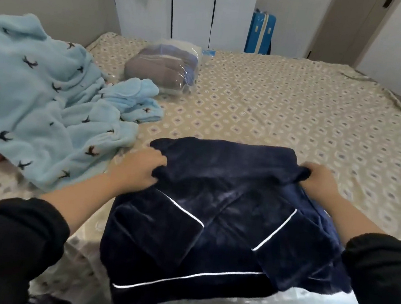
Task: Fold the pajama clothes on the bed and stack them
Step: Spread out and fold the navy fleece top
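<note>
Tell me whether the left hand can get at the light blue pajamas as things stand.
Probably yes. The light blue pajamas lie on the bed just beside the left hand, with nothing between. But that hand grips the navy pajama top, so it must let go first.

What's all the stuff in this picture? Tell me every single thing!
pajama top: one, dark blue with white trim, near part of the bed, partly folded
fluffy pajamas: one heap, light blue with small dark birds, left side of the bed
plastic bag: one, clear, grey and blue cloth inside, far left part of the bed
bed: one, beige patterned sheet, fills the middle
suitcase: one, blue, standing beyond the bed
wardrobe: one, white, behind the bed
sleeves: two, black, bottom corners
left hand: one, grips the top's left edge
right hand: one, grips the top's right edge
</note>
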Tool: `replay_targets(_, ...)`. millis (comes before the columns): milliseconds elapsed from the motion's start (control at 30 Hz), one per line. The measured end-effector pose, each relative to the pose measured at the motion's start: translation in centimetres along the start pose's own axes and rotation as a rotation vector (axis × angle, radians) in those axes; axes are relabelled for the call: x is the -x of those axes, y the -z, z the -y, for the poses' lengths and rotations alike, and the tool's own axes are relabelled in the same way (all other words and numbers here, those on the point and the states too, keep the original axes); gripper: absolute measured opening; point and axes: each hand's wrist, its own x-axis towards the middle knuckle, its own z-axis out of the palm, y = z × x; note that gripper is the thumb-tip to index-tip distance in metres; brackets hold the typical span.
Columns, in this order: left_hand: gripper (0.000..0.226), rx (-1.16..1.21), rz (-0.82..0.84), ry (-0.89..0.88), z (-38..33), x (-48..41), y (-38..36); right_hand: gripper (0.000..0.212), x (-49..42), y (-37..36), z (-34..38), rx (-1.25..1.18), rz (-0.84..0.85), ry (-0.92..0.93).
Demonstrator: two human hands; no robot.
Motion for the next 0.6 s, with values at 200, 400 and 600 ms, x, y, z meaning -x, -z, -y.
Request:
replay_targets(200, 0.024, 0.082, 0.225, 0.092, -1.3, 0.8, -0.7, 0.026, 1.7, -0.6, -0.1, 0.270, 0.249, -0.135)
replay_targets(400, 0.031, 0.076, 0.282, 0.171, -4.2, -1.6, -0.4, 0.038, 0.2, -3.0, 6.6, 0.183, -0.090, 0.139)
replay_targets(600, 0.029, 0.202, 0.242, 0.167, -4.2, -0.1, -2.3, 0.062, 1.4, -9.7, 8.8, 0.343, 0.450, 0.047)
